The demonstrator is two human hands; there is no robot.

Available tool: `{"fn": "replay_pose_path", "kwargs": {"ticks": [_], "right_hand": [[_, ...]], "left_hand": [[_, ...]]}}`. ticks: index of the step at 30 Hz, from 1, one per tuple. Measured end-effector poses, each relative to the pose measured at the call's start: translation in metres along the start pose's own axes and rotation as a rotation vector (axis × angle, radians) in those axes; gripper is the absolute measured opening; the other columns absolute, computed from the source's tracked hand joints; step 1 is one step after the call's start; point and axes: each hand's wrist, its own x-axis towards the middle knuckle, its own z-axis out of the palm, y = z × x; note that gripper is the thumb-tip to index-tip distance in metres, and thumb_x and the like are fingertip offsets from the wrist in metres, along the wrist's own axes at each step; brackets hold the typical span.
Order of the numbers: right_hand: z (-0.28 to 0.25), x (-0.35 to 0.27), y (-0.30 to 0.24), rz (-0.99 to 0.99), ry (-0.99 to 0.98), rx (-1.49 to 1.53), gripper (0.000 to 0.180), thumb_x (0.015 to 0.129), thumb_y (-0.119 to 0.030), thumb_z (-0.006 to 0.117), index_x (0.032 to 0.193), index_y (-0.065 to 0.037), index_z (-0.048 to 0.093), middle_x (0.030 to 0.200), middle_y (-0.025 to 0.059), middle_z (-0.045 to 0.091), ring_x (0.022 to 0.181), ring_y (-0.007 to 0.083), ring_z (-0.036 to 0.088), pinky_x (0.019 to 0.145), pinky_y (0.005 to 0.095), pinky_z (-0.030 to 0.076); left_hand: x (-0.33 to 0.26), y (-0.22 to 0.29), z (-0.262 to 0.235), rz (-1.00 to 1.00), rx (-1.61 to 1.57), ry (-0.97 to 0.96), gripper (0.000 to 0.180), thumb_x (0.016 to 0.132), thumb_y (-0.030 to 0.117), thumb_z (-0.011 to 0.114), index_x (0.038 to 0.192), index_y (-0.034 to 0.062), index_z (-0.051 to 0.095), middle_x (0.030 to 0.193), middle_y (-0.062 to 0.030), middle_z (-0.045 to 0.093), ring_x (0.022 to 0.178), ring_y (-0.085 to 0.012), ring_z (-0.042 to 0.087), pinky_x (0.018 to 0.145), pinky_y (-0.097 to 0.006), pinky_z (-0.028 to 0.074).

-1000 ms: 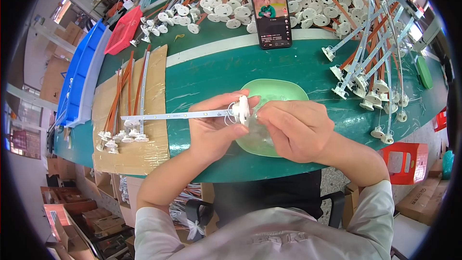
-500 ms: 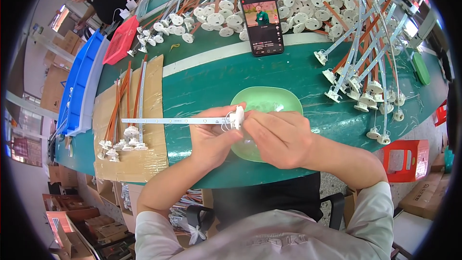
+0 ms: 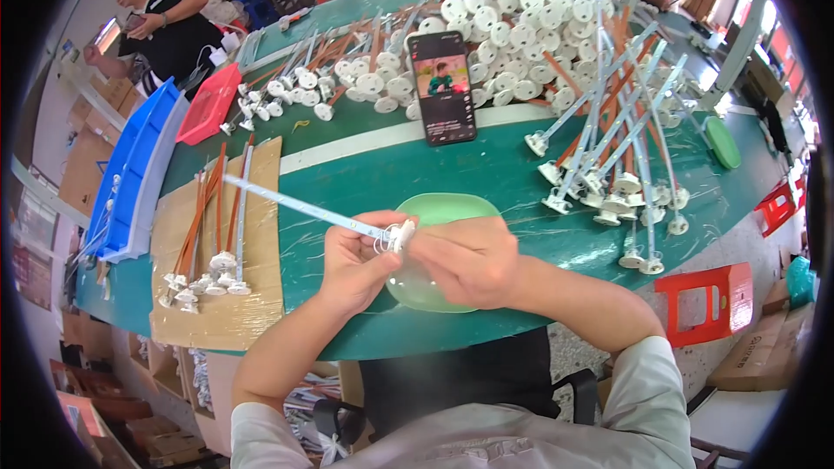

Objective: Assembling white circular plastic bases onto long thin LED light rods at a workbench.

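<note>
My left hand [image 3: 354, 262] grips an LED light strip [image 3: 300, 206] near its white round base [image 3: 400, 235], with thumb and fingers around that end. The narrow bar slants up and left, its free end over the cardboard. Thin wires loop beside the base. My right hand [image 3: 469, 259] is closed in a pinch against the right side of the base; whatever its fingertips hold is hidden. Beneath both hands sits a light green bowl [image 3: 452, 205], partly covered by them. On the cardboard sheet [image 3: 252, 313] at left lie several more strips [image 3: 201, 221] with white bases.
A lit phone [image 3: 443, 87] leans against a big heap of white-based strips [image 3: 521, 35]. Another bundle [image 3: 608, 165] stands at right. Blue tray [image 3: 139, 174] and red basket [image 3: 208, 104] line the left. A red stool [image 3: 705, 304] is beside the table; a person [image 3: 174, 22] stands far left.
The strip has tilted, its free end now higher than its base. My view has shifted, showing more of the far side. Both hands stay at the base.
</note>
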Motion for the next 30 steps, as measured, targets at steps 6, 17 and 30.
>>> {"fn": "replay_pose_path", "kwargs": {"ticks": [6, 17, 30], "right_hand": [[0.001, 0.002, 0.004, 0.003, -0.019, -0.066, 0.022, 0.072, 0.000, 0.075, 0.093, -0.004, 0.072, 0.078, 0.0087, 0.070, 0.060, 0.0252, 0.068, 0.054, 0.0333, 0.055], [-0.029, 0.026, 0.116, 0.160, -0.500, -0.877, 0.039, 0.092, -0.023, 0.064, 0.124, -0.001, 0.059, 0.133, 0.0144, 0.060, 0.137, 0.0374, 0.045, 0.110, 0.0527, 0.039], [-0.053, 0.067, 0.126, 0.285, 0.146, -0.663, 0.027, 0.085, -0.010, 0.069, 0.109, 0.002, 0.062, 0.107, 0.0194, 0.067, 0.103, 0.0393, 0.061, 0.092, 0.0462, 0.049]], "left_hand": [[0.008, 0.002, 0.004, -0.003, 0.192, 0.064, 0.054, 0.086, -0.003, 0.073, 0.136, -0.0063, 0.053, 0.122, -0.0186, 0.069, 0.110, -0.0221, 0.069, 0.100, -0.035, 0.054], [0.011, 0.118, -0.063, -0.103, 0.993, 0.338, 0.076, 0.090, 0.018, 0.077, 0.150, -0.0052, 0.036, 0.087, -0.0103, 0.076, 0.073, -0.0148, 0.071, 0.062, -0.027, 0.050], [-0.095, 0.147, -0.071, 0.104, 2.018, 0.162, 0.043, 0.087, 0.024, 0.075, 0.122, 0.0038, 0.064, 0.069, -0.0192, 0.066, 0.064, -0.0402, 0.065, 0.063, -0.048, 0.051]]}}
